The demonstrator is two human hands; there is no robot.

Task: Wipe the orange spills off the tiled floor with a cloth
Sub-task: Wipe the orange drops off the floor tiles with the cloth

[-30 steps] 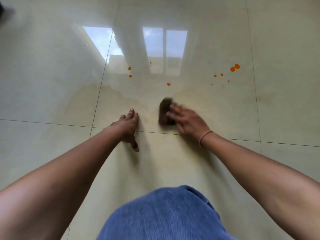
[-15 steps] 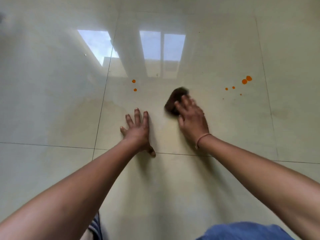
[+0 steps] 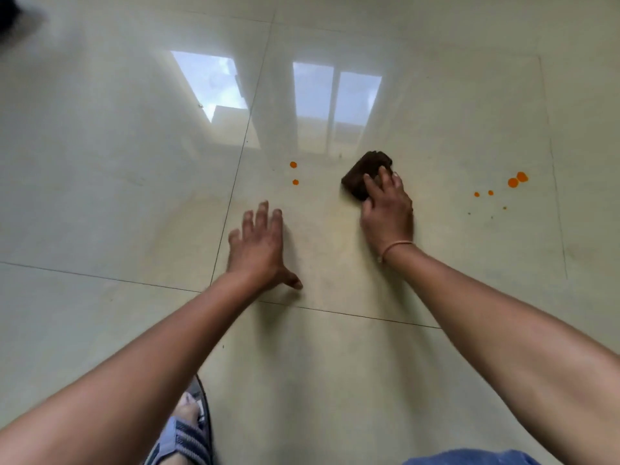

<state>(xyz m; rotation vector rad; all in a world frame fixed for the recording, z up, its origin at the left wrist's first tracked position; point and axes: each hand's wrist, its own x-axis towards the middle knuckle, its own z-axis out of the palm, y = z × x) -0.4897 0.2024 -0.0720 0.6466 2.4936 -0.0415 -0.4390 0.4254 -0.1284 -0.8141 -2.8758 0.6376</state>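
My right hand point(image 3: 387, 209) presses a folded dark brown cloth point(image 3: 364, 174) flat on the glossy cream tiled floor point(image 3: 335, 347); my fingers cover the cloth's near half. Left of the cloth lie two small orange drops point(image 3: 294, 173). To the right is a cluster of orange spots, with two larger joined ones point(image 3: 517, 179) and smaller specks point(image 3: 483, 194) beside them. My left hand point(image 3: 260, 246) rests palm down on the floor with fingers spread, holding nothing, just below the two left drops.
Grout lines point(image 3: 231, 209) cross the floor near my left hand. Bright window reflections point(image 3: 332, 95) glare on the tiles beyond the cloth. My sandalled foot point(image 3: 186, 427) shows at the bottom, blue fabric point(image 3: 469, 458) at the bottom right. A dark blurred shape point(image 3: 10, 11) sits top left.
My right hand pushed the cloth forward, away from me, over the middle orange drop, which no longer shows. My left hand slid forward and spread flat. The view tilted, bringing my foot into sight.
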